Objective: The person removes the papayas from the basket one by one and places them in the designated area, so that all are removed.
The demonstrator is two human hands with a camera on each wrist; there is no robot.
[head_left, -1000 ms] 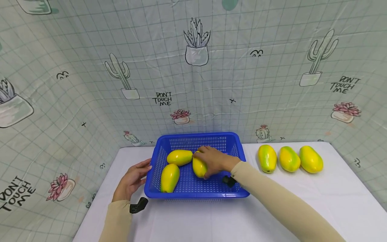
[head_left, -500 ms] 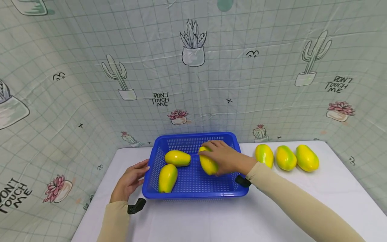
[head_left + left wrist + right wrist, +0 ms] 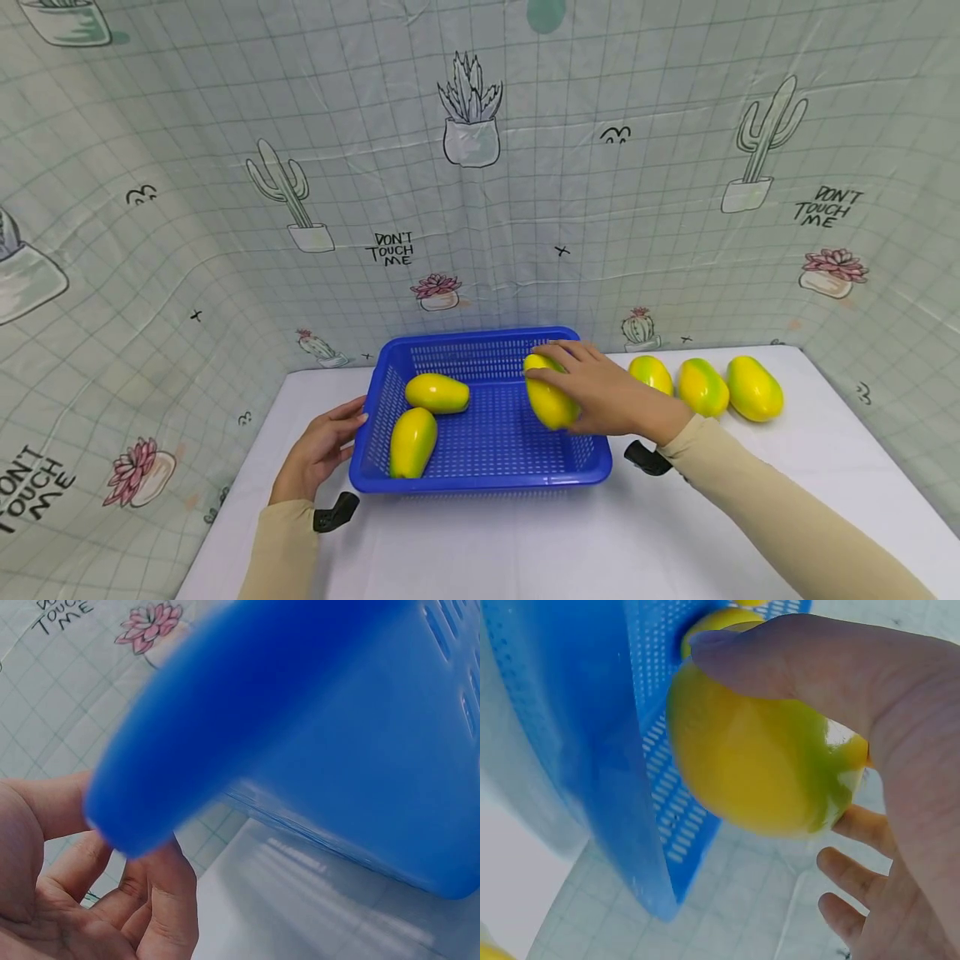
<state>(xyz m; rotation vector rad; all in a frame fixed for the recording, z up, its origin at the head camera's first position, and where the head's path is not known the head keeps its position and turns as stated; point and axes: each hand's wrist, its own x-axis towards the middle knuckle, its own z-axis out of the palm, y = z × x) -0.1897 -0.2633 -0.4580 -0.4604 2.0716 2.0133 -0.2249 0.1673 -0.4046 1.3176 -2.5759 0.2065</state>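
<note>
My right hand [image 3: 611, 392] grips a yellow papaya [image 3: 549, 398] with a green patch, over the right side of a blue plastic basket [image 3: 480, 481]. In the right wrist view the thumb lies across the held papaya [image 3: 742, 757], and some of the other fingers stand away from it. My left hand [image 3: 321, 446] pinches the basket's left rim; the left wrist view shows its fingers around the blurred blue rim [image 3: 172, 727]. Two more papayas lie inside the basket at the left, one farther back [image 3: 437, 393] and one nearer the front [image 3: 413, 443].
Three papayas sit in a row on the white-covered table [image 3: 480, 550] right of the basket: one partly behind the right hand [image 3: 651, 372], a middle one [image 3: 702, 387] and an outer one [image 3: 754, 389]. A cactus-print cloth [image 3: 525, 208] hangs close behind the basket.
My right hand has lifted the papaya from the middle of the basket and carried it rightward to above the right side. The left hand stays at the left rim.
</note>
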